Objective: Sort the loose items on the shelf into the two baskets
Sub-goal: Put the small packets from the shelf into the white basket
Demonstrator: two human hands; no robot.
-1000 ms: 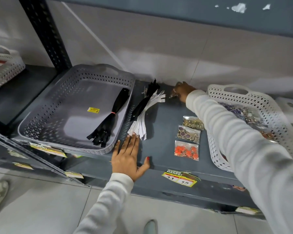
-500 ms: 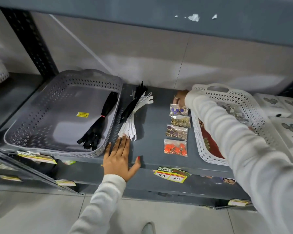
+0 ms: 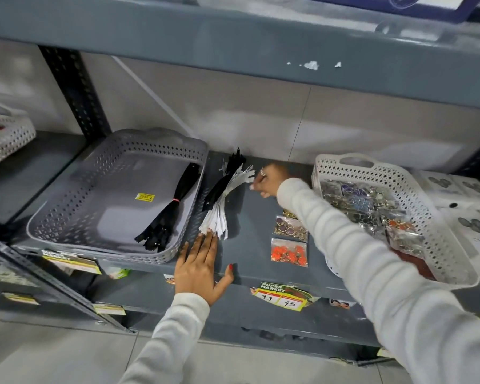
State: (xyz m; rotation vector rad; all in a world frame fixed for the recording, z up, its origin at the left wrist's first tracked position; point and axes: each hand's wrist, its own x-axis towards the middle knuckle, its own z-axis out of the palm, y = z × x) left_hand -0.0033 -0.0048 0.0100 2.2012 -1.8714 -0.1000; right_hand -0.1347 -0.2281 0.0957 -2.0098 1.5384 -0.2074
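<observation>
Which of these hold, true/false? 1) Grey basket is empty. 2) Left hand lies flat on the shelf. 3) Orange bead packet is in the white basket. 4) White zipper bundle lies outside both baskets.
1) False: the grey basket holds a black zipper bundle.
2) True: the left hand is flat, palm down, on the shelf.
3) False: the orange bead packet lies on the shelf, left of the white basket.
4) True: the white zipper bundle lies on the shelf between them.

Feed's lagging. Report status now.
Left hand flat on shelf. Right hand at white zipper bundle, grip unclear. Packets loose. Nothing blocking.
</observation>
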